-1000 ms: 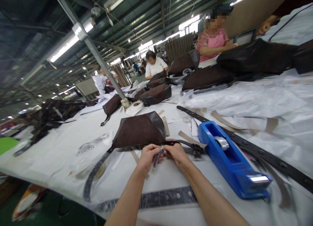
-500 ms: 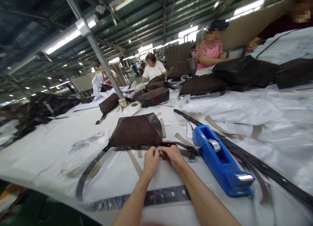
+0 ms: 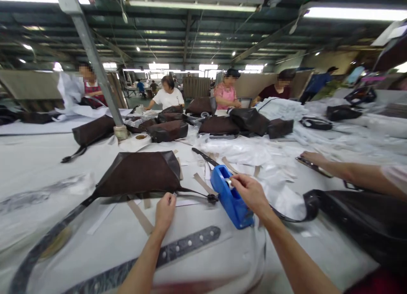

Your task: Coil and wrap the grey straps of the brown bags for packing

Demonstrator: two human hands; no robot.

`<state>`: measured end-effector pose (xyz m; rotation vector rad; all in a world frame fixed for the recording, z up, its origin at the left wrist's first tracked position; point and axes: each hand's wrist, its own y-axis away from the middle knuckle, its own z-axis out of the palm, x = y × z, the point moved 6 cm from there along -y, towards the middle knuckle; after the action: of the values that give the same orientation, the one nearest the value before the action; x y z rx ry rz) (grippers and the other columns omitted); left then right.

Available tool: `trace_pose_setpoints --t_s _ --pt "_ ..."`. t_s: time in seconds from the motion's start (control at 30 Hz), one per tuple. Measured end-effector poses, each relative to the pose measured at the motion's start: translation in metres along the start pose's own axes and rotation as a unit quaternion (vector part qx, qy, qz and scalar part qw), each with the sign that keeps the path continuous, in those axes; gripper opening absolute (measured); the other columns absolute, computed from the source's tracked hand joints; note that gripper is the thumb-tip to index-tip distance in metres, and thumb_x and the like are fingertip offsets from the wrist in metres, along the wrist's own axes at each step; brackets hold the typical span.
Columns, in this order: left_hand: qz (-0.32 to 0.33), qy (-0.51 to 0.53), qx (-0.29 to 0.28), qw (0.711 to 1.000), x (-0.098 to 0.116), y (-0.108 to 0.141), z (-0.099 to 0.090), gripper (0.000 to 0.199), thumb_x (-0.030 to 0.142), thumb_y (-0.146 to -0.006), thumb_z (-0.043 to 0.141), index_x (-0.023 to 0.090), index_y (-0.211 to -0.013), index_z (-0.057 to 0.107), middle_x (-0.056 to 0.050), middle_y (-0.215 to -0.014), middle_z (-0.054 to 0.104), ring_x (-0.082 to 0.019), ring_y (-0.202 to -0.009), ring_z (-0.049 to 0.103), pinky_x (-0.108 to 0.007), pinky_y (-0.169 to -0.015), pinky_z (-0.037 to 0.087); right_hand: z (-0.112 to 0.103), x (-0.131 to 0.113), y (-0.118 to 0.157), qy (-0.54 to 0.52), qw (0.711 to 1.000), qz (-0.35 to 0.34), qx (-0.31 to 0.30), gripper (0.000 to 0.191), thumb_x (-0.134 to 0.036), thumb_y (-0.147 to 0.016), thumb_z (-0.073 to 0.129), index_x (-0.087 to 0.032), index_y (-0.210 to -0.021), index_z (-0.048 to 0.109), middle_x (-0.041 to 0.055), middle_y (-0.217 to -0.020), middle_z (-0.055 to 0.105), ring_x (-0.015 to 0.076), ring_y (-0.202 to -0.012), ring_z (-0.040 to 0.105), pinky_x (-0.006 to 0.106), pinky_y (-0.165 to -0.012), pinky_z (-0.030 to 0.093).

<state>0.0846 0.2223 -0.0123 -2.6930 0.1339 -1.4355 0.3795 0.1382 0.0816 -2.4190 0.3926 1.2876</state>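
A dark brown bag [image 3: 140,173] with black ends lies on the white-covered table. My left hand [image 3: 165,211] is closed in a pinch at its lower right edge; whatever the fingers hold is too small to make out. A short black strap with a buckle [image 3: 212,198] runs from the bag's right end. My right hand [image 3: 251,194] reaches over a blue tape dispenser [image 3: 233,207], its thumb and forefinger pinched at the tape roll [image 3: 228,182]. A long black strap with eyelets [image 3: 178,248], wrapped in clear film, curves from the bag's left end under my left forearm.
Paper strips [image 3: 140,215] lie around the bag. Several brown bags [image 3: 168,131] are piled farther back, beside a slanted metal post [image 3: 95,61]. On the right, a co-worker's hand [image 3: 313,160] rests by a dark flat object, above a large black bag [image 3: 359,217]. Other people work behind.
The view has swung right and levelled. My right hand has left the bag's edge and moved to the tape dispenser. My left hand stays pinched at the bag. A co-worker's arm now shows at right.
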Motion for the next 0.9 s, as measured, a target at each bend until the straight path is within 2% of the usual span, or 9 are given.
trace_pose_setpoints --t_s 0.03,0.1,0.2,0.37,0.5,0.6,0.7,0.8,0.9 --pt "0.001 -0.001 -0.003 1.0 -0.002 -0.001 0.0 0.023 0.033 -0.081 0.04 0.02 -0.064 0.049 0.001 -0.06 0.049 -0.016 -0.065 0.046 -0.026 -0.064 0.029 -0.015 0.011 -0.005 0.045 0.999 0.021 0.003 0.019 -0.036 -0.076 0.056 -0.021 -0.076 0.068 0.001 -0.067 0.064 0.0164 -0.066 0.057 0.025 -0.06 0.04" --pt "0.006 -0.01 -0.006 1.0 -0.004 -0.002 0.001 0.025 0.035 -0.083 0.04 0.02 -0.065 0.049 0.001 -0.06 0.049 -0.017 -0.065 0.047 -0.026 -0.064 0.029 -0.028 0.031 -0.01 0.071 0.994 0.081 -0.032 0.017 -0.031 -0.073 0.059 -0.019 -0.064 0.066 0.0005 -0.061 0.061 0.0157 -0.064 0.054 0.024 -0.058 0.037" --pt "0.013 -0.022 -0.011 1.0 -0.006 -0.003 0.002 0.026 0.035 -0.084 0.039 0.02 -0.067 0.05 0.001 -0.062 0.051 -0.017 -0.066 0.05 -0.026 -0.063 0.03 -0.023 0.046 -0.006 0.039 0.982 0.161 -0.09 0.021 -0.026 -0.073 0.057 -0.016 -0.055 0.061 0.0018 -0.057 0.06 0.013 -0.055 0.05 0.023 -0.051 0.035" --pt "0.013 -0.032 -0.021 0.999 -0.007 -0.004 0.001 0.024 0.032 -0.086 0.04 0.02 -0.068 0.052 0.0 -0.063 0.055 -0.017 -0.067 0.051 -0.025 -0.064 0.032 -0.016 0.039 0.007 0.0 0.953 0.259 -0.156 0.023 -0.03 -0.077 0.057 -0.013 -0.064 0.065 0.0071 -0.065 0.067 0.0073 -0.043 0.044 0.02 -0.039 0.023" --pt "0.011 -0.029 -0.025 0.999 -0.007 -0.005 0.001 0.024 0.03 -0.086 0.041 0.02 -0.069 0.053 -0.002 -0.065 0.057 -0.017 -0.069 0.053 -0.024 -0.065 0.033 -0.026 0.031 0.008 -0.012 0.941 0.283 -0.187 0.018 -0.026 -0.069 0.064 -0.011 -0.06 0.064 0.0015 -0.049 0.057 0.0028 -0.036 0.026 0.019 -0.036 0.01" --pt "0.008 -0.03 -0.024 0.999 -0.007 -0.005 0.001 0.024 0.029 -0.087 0.041 0.019 -0.069 0.054 -0.002 -0.067 0.059 -0.017 -0.069 0.053 -0.025 -0.065 0.033 -0.036 0.022 0.013 -0.031 0.945 0.27 -0.183 0.013 -0.021 -0.063 0.066 -0.012 -0.055 0.06 -0.0059 -0.04 0.04 0.0026 -0.037 0.021 0.019 -0.036 0.008" --pt "0.006 -0.033 -0.021 0.999 -0.006 -0.005 0.001 0.024 0.029 -0.087 0.041 0.02 -0.069 0.054 -0.002 -0.066 0.059 -0.017 -0.069 0.054 -0.024 -0.064 0.033 -0.046 0.019 0.029 -0.065 0.95 0.263 -0.157 0.014 -0.024 -0.062 0.064 -0.014 -0.057 0.056 -0.0071 -0.045 0.037 0.0027 -0.04 0.022 0.018 -0.037 0.009" --pt "0.002 -0.041 -0.02 0.999 -0.004 -0.005 0.0 0.024 0.028 -0.087 0.041 0.02 -0.07 0.055 -0.002 -0.067 0.06 -0.018 -0.07 0.055 -0.025 -0.065 0.034 -0.047 0.033 0.053 -0.081 0.946 0.285 -0.13 0.013 -0.025 -0.062 0.061 -0.015 -0.057 0.053 -0.0062 -0.047 0.038 0.0033 -0.041 0.024 0.018 -0.037 0.01" --pt "0.001 -0.05 -0.024 0.998 0.0 -0.004 -0.003 0.023 0.027 -0.087 0.042 0.019 -0.07 0.055 -0.003 -0.069 0.061 -0.018 -0.071 0.056 -0.025 -0.065 0.034 -0.037 0.056 0.07 -0.092 0.944 0.3 -0.099 0.014 -0.027 -0.065 0.057 -0.017 -0.057 0.051 -0.0066 -0.048 0.037 0.0038 -0.04 0.022 0.019 -0.038 0.011"
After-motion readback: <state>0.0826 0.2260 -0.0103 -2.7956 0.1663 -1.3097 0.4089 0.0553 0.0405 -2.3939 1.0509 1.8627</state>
